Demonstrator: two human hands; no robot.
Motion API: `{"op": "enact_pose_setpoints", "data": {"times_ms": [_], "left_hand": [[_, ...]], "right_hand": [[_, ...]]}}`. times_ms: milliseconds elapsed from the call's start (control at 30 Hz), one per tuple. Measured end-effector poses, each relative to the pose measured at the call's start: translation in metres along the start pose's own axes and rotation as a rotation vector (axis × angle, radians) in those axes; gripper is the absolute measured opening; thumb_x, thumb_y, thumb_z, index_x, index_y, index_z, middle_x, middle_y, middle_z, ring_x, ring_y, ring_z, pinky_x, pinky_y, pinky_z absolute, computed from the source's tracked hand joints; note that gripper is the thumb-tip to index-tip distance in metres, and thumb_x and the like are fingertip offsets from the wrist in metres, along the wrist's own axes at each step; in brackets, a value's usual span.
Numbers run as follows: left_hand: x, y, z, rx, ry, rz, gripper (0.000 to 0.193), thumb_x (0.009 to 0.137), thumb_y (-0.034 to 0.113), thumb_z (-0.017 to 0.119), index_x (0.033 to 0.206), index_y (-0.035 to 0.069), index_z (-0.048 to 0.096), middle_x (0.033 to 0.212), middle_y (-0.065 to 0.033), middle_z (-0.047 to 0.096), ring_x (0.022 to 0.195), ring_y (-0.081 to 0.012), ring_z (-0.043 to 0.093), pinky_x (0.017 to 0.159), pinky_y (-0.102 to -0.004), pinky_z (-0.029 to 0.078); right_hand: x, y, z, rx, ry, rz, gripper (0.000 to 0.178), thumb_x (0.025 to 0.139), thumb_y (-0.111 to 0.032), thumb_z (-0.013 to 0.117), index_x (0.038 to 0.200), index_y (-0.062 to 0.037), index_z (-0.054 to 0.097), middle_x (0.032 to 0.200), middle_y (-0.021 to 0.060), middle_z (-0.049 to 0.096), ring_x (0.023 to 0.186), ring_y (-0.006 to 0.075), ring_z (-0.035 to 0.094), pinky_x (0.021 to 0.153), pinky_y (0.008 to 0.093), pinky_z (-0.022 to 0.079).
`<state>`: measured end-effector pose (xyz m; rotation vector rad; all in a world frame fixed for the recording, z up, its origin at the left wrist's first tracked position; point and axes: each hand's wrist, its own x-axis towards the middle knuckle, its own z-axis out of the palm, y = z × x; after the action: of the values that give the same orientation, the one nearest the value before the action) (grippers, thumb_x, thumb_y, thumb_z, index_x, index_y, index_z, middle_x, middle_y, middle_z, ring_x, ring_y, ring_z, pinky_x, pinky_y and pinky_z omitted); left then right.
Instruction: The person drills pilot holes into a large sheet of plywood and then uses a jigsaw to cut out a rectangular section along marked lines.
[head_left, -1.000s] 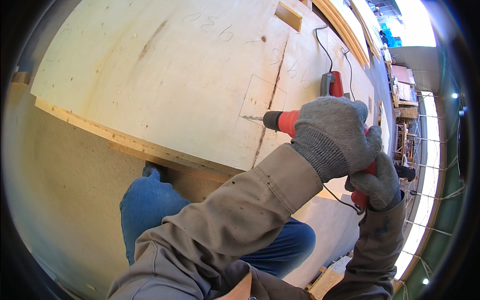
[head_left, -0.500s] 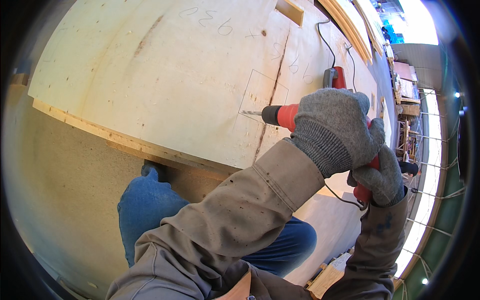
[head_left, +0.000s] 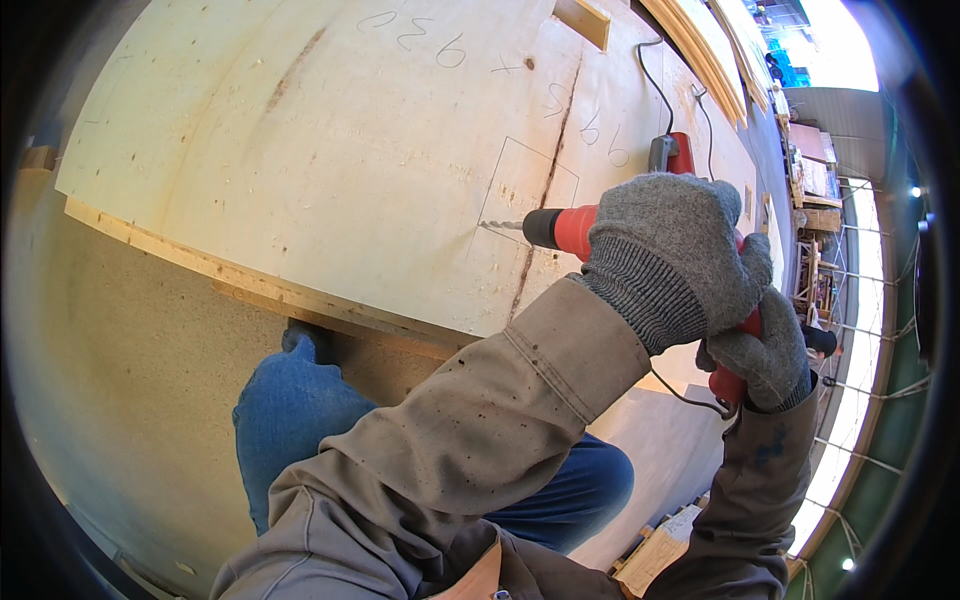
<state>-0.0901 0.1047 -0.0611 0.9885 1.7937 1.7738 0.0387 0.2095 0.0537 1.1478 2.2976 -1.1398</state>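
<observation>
Both my hands wear grey knit gloves and hold one red corded drill (head_left: 575, 232). My left hand (head_left: 665, 240) is wrapped over the drill body behind its black chuck. Lower and to the right, my right hand (head_left: 768, 350) closes round the red handle; its fingers hide the trigger. A drill bit (head_left: 503, 225) points left, its tip at the lower left corner of a pencilled rectangle on a pale plywood panel (head_left: 350, 180). Whether the tip has entered the wood, I cannot tell. Small shavings lie on the panel around the marks.
A second red-and-grey power tool (head_left: 672, 154) rests on the panel beyond my left hand, its cord running away. A rectangular cutout (head_left: 582, 24) opens at the far edge. Stacked boards (head_left: 690, 50) lie at the far right. The drill's cord (head_left: 690, 400) hangs below my hands, near my knee.
Hardly anything differs. Both hands keep their hold, and the drill stays at the same corner of the rectangle; the bit's spiral shows slightly differently.
</observation>
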Motion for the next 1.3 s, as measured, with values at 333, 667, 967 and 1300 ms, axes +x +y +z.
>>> {"op": "enact_pose_setpoints", "data": {"times_ms": [333, 667, 967, 1300], "left_hand": [[0.000, 0.003, -0.010, 0.001, -0.031, -0.037, 0.038, 0.090, 0.043, 0.072, 0.086, 0.006, 0.073, 0.071, -0.0147, 0.069, 0.064, -0.0272, 0.070, 0.062, -0.0436, 0.059], [0.001, 0.005, -0.009, 0.001, -0.018, -0.035, 0.040, 0.090, 0.044, 0.072, 0.091, 0.004, 0.074, 0.074, -0.0162, 0.071, 0.066, -0.0284, 0.071, 0.064, -0.0452, 0.060], [0.001, 0.002, -0.010, -0.006, 0.003, -0.009, 0.041, 0.091, 0.044, 0.071, 0.091, 0.003, 0.074, 0.072, -0.0165, 0.070, 0.063, -0.0284, 0.071, 0.060, -0.0448, 0.060], [0.002, 0.002, -0.010, 0.003, -0.023, -0.038, 0.042, 0.091, 0.045, 0.070, 0.090, 0.003, 0.073, 0.072, -0.0161, 0.070, 0.063, -0.0280, 0.071, 0.060, -0.0452, 0.060]], "right_hand": [[0.001, -0.005, 0.002, -0.057, 0.031, 0.031, 0.060, 0.065, -0.015, 0.080, 0.121, -0.0007, 0.064, 0.099, 0.0124, 0.072, 0.085, 0.0229, 0.073, 0.077, 0.0376, 0.062], [0.000, -0.007, -0.001, -0.089, 0.038, 0.020, 0.062, 0.064, -0.019, 0.082, 0.120, -0.0016, 0.064, 0.097, 0.0127, 0.073, 0.082, 0.0242, 0.074, 0.076, 0.0380, 0.063], [0.003, -0.006, -0.001, -0.091, 0.033, 0.012, 0.061, 0.064, -0.019, 0.081, 0.119, -0.0014, 0.064, 0.097, 0.0129, 0.072, 0.082, 0.0242, 0.073, 0.075, 0.0381, 0.063], [0.003, -0.003, -0.003, -0.138, 0.046, 0.058, 0.061, 0.065, -0.019, 0.081, 0.120, -0.0003, 0.063, 0.096, 0.0134, 0.072, 0.081, 0.0229, 0.073, 0.074, 0.0364, 0.063]]}}
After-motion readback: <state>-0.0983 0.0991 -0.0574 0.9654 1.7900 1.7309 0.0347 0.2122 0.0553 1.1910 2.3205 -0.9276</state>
